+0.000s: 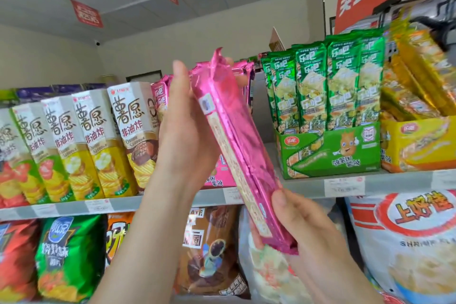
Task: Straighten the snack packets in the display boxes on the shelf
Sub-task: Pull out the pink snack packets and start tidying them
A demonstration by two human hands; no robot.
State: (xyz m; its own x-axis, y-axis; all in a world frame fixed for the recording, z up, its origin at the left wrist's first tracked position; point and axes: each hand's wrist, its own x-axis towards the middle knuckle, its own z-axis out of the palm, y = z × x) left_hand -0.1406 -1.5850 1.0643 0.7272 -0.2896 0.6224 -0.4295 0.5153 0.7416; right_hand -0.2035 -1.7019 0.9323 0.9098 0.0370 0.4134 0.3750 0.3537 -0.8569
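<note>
Green packets (328,86) upright in display box (330,153).

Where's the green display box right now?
In the head view, the green display box sits on the upper shelf, right of centre, between the pink packets held in both hands and the yellow display box.

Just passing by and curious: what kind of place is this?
Most likely a small grocery or convenience shop: grey shelves with paper price tags, a green cardboard display box of snack packets, and red hanging signs.
</note>
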